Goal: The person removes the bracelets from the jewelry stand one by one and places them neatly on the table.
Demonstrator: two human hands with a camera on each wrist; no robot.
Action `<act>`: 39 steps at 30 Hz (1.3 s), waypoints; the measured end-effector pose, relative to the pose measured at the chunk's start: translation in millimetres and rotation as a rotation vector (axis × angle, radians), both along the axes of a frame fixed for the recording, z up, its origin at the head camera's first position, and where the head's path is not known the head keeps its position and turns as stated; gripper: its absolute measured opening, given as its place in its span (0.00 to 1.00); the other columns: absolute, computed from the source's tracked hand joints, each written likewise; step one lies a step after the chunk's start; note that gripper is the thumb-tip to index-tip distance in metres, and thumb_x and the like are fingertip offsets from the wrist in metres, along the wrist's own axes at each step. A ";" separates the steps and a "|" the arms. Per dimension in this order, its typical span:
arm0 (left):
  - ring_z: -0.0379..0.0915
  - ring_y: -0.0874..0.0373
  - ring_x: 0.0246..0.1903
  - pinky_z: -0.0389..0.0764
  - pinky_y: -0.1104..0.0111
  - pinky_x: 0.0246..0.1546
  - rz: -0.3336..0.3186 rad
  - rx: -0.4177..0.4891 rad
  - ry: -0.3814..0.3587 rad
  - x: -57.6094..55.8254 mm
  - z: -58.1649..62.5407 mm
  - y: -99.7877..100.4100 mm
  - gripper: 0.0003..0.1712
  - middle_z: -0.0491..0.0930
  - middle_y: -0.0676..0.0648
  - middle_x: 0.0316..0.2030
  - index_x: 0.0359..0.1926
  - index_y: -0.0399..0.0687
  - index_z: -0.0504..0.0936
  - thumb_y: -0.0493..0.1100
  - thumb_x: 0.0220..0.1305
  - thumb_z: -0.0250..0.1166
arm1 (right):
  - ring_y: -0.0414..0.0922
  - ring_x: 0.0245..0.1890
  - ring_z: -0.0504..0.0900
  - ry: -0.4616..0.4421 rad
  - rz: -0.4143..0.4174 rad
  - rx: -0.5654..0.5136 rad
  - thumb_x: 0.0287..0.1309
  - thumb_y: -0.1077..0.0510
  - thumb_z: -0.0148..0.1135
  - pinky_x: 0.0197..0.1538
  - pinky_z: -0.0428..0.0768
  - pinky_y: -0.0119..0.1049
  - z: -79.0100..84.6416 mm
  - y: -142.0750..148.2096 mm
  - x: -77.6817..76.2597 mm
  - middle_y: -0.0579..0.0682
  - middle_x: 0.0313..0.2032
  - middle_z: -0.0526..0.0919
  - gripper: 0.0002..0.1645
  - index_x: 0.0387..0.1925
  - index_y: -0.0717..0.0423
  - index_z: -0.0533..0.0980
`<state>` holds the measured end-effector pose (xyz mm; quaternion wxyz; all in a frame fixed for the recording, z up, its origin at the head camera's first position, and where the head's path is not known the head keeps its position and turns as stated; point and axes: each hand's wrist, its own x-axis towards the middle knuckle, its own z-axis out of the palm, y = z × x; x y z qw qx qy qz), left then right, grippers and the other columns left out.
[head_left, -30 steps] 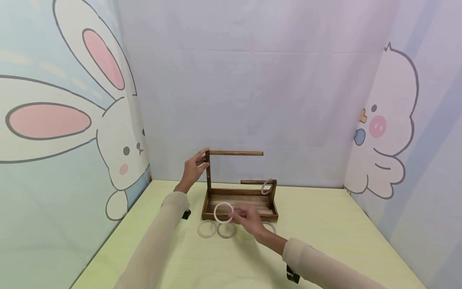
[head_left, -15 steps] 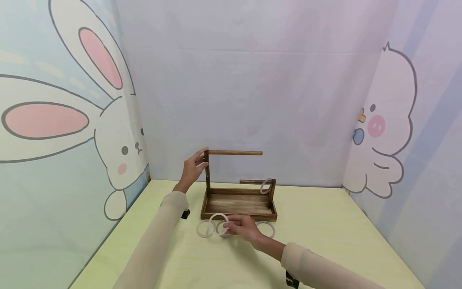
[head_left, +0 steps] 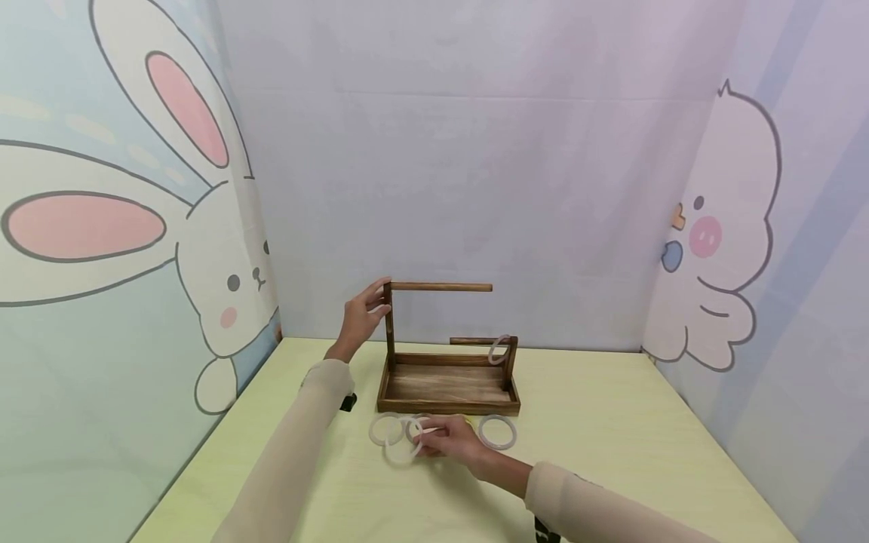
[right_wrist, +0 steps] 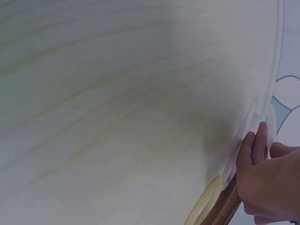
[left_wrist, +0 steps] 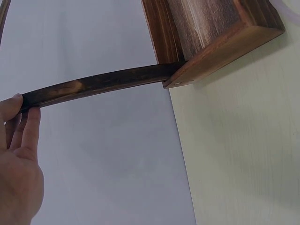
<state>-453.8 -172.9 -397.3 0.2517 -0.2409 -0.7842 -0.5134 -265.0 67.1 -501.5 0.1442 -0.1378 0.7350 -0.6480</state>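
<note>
My left hand grips the top of the tall post of a brown wooden stand, fingers on either side of it. The stand has a shallow tray base, a high bar and a lower bar. A pale ring hangs on the lower bar beside its short post. In front of the tray, my right hand pinches a translucent white ring low over the table. Behind that ring and hand, a greyish ring and a yellow ring are partly hidden.
On the pale yellow table, one ring lies left of the right hand and another ring lies to its right. A plain curtain hangs at the back, with cartoon-printed walls on both sides.
My right hand has brought the white ring down and slightly left, from in front of the tray to low over the table. The left hand stays on the post.
</note>
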 end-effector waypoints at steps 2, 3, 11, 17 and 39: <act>0.84 0.41 0.55 0.86 0.55 0.55 -0.002 0.000 0.003 -0.4 0.0 0.4 0.37 0.83 0.34 0.58 0.72 0.50 0.76 0.24 0.64 0.69 | 0.56 0.41 0.91 -0.002 -0.007 0.008 0.69 0.67 0.64 0.48 0.90 0.45 -1.5 -0.5 0.1 0.67 0.45 0.88 0.20 0.58 0.76 0.78; 0.84 0.41 0.55 0.86 0.55 0.55 -0.002 0.000 0.005 -0.6 0.0 0.6 0.37 0.83 0.34 0.58 0.72 0.49 0.76 0.24 0.64 0.69 | 0.55 0.40 0.91 -0.006 -0.010 0.009 0.69 0.67 0.64 0.47 0.90 0.44 -2.2 -0.6 0.1 0.67 0.45 0.88 0.19 0.58 0.76 0.78; 0.83 0.41 0.56 0.85 0.54 0.56 -0.002 -0.007 -0.006 1.2 1.0 1.4 0.37 0.82 0.34 0.58 0.73 0.52 0.76 0.25 0.65 0.68 | 0.55 0.40 0.92 -0.019 -0.011 0.022 0.69 0.67 0.65 0.46 0.91 0.44 -6.5 -2.0 0.7 0.65 0.43 0.89 0.19 0.57 0.75 0.79; 0.83 0.42 0.56 0.85 0.55 0.56 0.001 -0.022 0.003 0.7 0.0 0.8 0.38 0.82 0.35 0.59 0.73 0.56 0.75 0.26 0.66 0.68 | 0.53 0.39 0.92 -0.038 -0.011 0.032 0.68 0.66 0.66 0.45 0.91 0.42 -7.5 -2.4 2.3 0.63 0.42 0.90 0.19 0.57 0.73 0.80; 0.83 0.43 0.56 0.85 0.56 0.57 -0.019 -0.008 0.016 -2.2 -1.4 -2.3 0.38 0.82 0.34 0.58 0.72 0.57 0.76 0.26 0.66 0.68 | 0.60 0.32 0.91 0.073 -0.085 0.077 0.63 0.67 0.70 0.37 0.91 0.44 -10.9 1.0 5.2 0.66 0.33 0.89 0.13 0.46 0.74 0.85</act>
